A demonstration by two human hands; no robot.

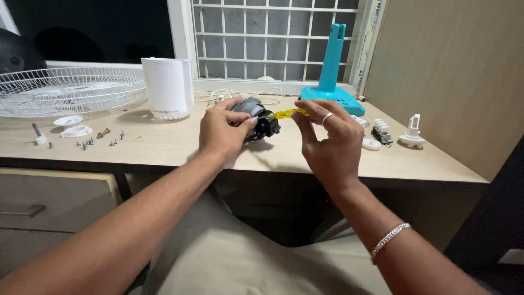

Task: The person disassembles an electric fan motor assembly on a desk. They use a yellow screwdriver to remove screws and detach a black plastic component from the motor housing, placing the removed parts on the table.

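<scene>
My left hand [222, 131] grips a dark grey fan motor [258, 119] and holds it just above the wooden desk [164, 147]. A yellow-handled screwdriver [288, 113] is pinched in the fingers of my right hand [327, 139], its tip pointing left into the motor. A ring sits on one right finger and a chain bracelet on that wrist. Part of the motor is hidden behind my left fingers.
A white wire fan grille [65, 90] and white cylinder housing [166, 87] stand at back left. Several loose screws [87, 143] and white caps [70, 124] lie on the left. A blue fan stand [332, 71], a switch block [381, 132] and small white parts [412, 134] sit right.
</scene>
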